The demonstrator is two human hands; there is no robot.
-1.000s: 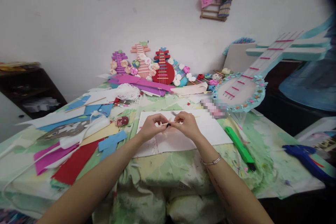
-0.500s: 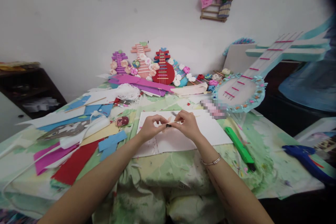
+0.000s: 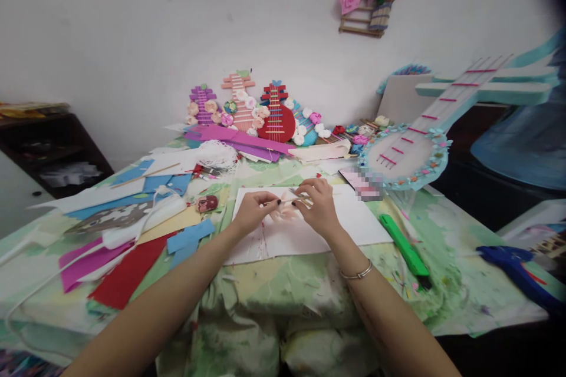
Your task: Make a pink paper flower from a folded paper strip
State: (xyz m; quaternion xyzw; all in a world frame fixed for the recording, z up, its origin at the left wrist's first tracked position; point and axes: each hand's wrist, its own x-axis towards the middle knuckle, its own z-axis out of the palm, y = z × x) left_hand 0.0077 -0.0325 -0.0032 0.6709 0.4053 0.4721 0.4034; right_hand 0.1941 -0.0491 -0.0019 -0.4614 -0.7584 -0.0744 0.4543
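Observation:
Over a white board, both my hands are raised close together. My left hand pinches one end of a thin pale strip between thumb and fingertips. At the strip's other end, my right hand has its thumb and fingers closed, with the fingers arched. Whether the strip is paper or a stick I cannot make out. Beneath the hands lie peach-coloured pieces, blurred and partly covered. A grey metal tip shows behind my right fingers; most of that tool is hidden.
A green box cutter lies right of the board, a blue-handled tool farther right. A large light-blue lute model leans at the right. Left are a red sheet, blue strips and a white cord. Small lutes stand behind.
My hands have drawn slightly apart along the strip. My right hand has turned and its fingers have lifted, and more of the peach pieces below shows.

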